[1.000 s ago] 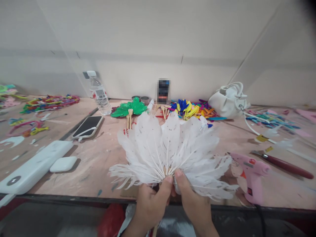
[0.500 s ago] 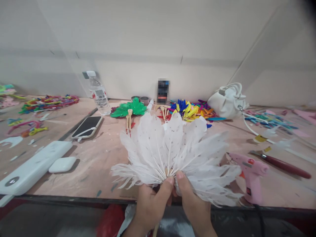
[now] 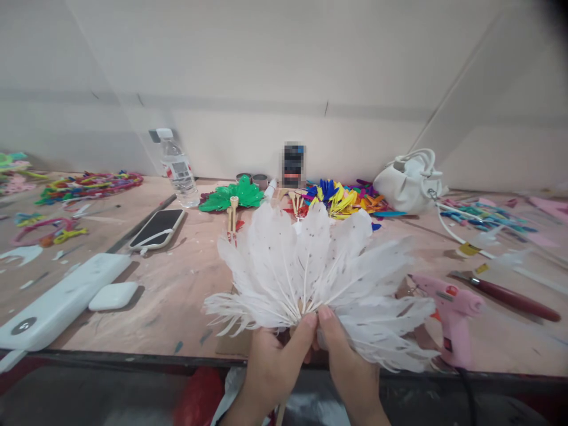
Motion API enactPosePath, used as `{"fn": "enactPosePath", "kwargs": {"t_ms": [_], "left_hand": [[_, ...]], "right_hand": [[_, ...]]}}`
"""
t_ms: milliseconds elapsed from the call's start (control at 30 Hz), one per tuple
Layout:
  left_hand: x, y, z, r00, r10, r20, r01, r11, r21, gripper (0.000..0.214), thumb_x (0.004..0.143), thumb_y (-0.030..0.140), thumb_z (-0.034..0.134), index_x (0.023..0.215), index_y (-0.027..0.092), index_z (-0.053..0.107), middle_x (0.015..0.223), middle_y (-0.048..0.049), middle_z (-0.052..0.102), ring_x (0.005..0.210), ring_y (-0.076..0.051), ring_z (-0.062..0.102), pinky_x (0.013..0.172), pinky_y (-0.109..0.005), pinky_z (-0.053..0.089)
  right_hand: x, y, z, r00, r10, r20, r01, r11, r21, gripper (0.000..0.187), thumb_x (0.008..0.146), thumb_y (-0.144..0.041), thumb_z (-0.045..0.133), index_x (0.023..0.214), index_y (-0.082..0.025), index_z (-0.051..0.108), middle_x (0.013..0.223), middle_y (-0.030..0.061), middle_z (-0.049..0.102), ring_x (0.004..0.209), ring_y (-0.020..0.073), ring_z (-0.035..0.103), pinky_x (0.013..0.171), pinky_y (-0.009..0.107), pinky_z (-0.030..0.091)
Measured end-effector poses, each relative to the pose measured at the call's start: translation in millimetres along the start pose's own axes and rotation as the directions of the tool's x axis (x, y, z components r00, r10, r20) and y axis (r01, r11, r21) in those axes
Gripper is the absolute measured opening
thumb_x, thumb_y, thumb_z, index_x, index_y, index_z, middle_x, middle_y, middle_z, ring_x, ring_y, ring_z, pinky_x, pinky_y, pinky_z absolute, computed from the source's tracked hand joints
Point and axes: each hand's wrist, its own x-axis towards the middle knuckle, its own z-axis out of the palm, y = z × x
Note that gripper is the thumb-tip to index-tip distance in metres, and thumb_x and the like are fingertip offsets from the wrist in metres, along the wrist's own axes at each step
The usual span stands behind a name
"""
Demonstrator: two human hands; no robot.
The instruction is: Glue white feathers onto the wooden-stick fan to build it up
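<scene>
A white feather fan [image 3: 306, 254] with dark specks spreads wide in front of me over the table's front edge. My left hand [image 3: 281, 358] is closed on its base, thumb pressed near the point where the quills meet. Close beside it, my right hand [image 3: 348, 361] also pinches the base, its thumb next to the left one. The other fingers lie mostly hidden behind the feathers. Between my wrists, part of a thin wooden stick [image 3: 280, 414] shows below the fan. To the right of the fan, touching or nearly touching its feathers, lies a pink glue gun [image 3: 455, 316].
Behind the fan are a green feather fan [image 3: 235, 195], loose coloured feathers [image 3: 344, 200] and a white bag [image 3: 410, 183]. A water bottle [image 3: 180, 171], phone [image 3: 157, 229], power bank [image 3: 62, 299] and white case [image 3: 113, 296] stand left. A red-handled knife [image 3: 517, 299] lies right.
The left side of the fan has shifted slightly right and inward. Both hands keep their hold at the base, with the thumbs almost where they were.
</scene>
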Motion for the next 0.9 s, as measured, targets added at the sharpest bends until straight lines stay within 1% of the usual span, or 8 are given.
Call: {"fn": "enactPosePath", "kwargs": {"t_ms": [100, 200, 333, 467, 600, 667, 800, 900], "left_hand": [[-1, -1, -0.7, 0.999, 0.016, -0.037, -0.014, 0.999, 0.047, 0.041, 0.074, 0.039, 0.075, 0.044, 0.022, 0.053, 0.043, 0.0043, 0.047, 0.044, -0.013, 0.047, 0.052, -0.026, 0.046], [-2, -3, -0.8, 0.998, 0.018, -0.059, -0.016, 0.999, 0.042, 0.040, 0.074, 0.038, 0.075, 0.044, 0.023, 0.053, 0.043, 0.0049, 0.046, 0.044, -0.013, 0.045, 0.056, -0.027, 0.049], [-2, -5, -1.0, 0.997, 0.022, -0.068, -0.022, 1.000, -0.008, 0.038, 0.072, 0.038, 0.078, 0.046, 0.023, 0.055, 0.043, 0.0044, 0.049, 0.046, -0.014, 0.049, 0.059, -0.027, 0.052], [-1, -6, -2.6, 0.998, -0.020, -0.061, 0.017, 0.999, -0.037, 0.040, 0.070, 0.039, 0.079, 0.044, 0.022, 0.055, 0.043, 0.0040, 0.050, 0.045, -0.013, 0.049, 0.055, -0.026, 0.049], [1, -3, -4.0, 0.996, -0.069, -0.048, 0.067, 0.997, -0.043, 0.042, 0.070, 0.043, 0.078, 0.043, 0.021, 0.056, 0.041, 0.0034, 0.048, 0.042, -0.011, 0.044, 0.048, -0.025, 0.041], [2, -1, -4.7, 0.996, -0.073, -0.045, 0.072, 0.997, -0.028, 0.041, 0.069, 0.045, 0.078, 0.042, 0.022, 0.055, 0.040, 0.0034, 0.048, 0.040, -0.011, 0.043, 0.045, -0.025, 0.039], [4, 0, -7.8, 0.996, -0.071, -0.045, 0.073, 0.997, 0.037, 0.042, 0.070, 0.045, 0.074, 0.040, 0.024, 0.054, 0.039, 0.0027, 0.047, 0.041, -0.012, 0.044, 0.047, -0.026, 0.040], [5, -4, -11.3, 0.996, -0.058, -0.067, 0.066, 0.990, 0.122, 0.044, 0.073, 0.045, 0.073, 0.038, 0.025, 0.055, 0.038, 0.0021, 0.048, 0.042, -0.014, 0.045, 0.053, -0.028, 0.043]], "right_hand": [[-2, -1, 0, 1.000, 0.006, -0.008, -0.006, 1.000, 0.005, 0.050, 0.096, -0.038, 0.063, 0.047, -0.029, 0.060, 0.047, -0.0044, 0.062, 0.050, 0.0195, 0.062, 0.072, 0.034, 0.057], [-4, 5, -2, 0.999, -0.041, -0.004, 0.041, 0.999, -0.011, 0.046, 0.095, -0.035, 0.065, 0.050, -0.028, 0.065, 0.052, -0.0037, 0.066, 0.057, 0.0198, 0.067, 0.080, 0.033, 0.058], [-1, 23, -6, 0.991, -0.130, -0.019, 0.129, 0.991, -0.027, 0.017, 0.088, -0.038, 0.076, 0.077, -0.027, 0.084, 0.066, -0.0008, 0.074, 0.080, 0.0243, 0.074, 0.101, 0.037, 0.056], [1, 26, -5, 0.987, -0.145, 0.076, 0.141, 0.989, 0.052, 0.023, 0.094, -0.033, 0.069, 0.080, -0.026, 0.086, 0.071, 0.0010, 0.077, 0.076, 0.0223, 0.075, 0.090, 0.034, 0.063], [1, 23, 0, 0.986, -0.166, -0.026, 0.168, 0.983, 0.073, 0.012, 0.087, -0.035, 0.078, 0.091, -0.026, 0.086, 0.088, 0.0029, 0.082, 0.085, 0.0238, 0.076, 0.092, 0.037, 0.064], [1, 24, 2, 0.993, -0.101, -0.056, 0.108, 0.984, 0.142, 0.014, 0.086, -0.036, 0.080, 0.091, -0.025, 0.086, 0.088, 0.0035, 0.082, 0.085, 0.0237, 0.076, 0.095, 0.037, 0.063], [3, 27, 4, 0.993, 0.109, 0.049, -0.119, 0.926, 0.358, 0.020, 0.088, -0.041, 0.080, 0.086, -0.021, 0.082, 0.089, 0.0051, 0.080, 0.088, 0.0240, 0.075, 0.096, 0.039, 0.062], [5, 24, 7, 0.987, 0.152, 0.049, -0.159, 0.904, 0.397, 0.023, 0.082, -0.043, 0.085, 0.088, -0.021, 0.081, 0.089, 0.0040, 0.079, 0.087, 0.0240, 0.074, 0.089, 0.037, 0.063]]}}
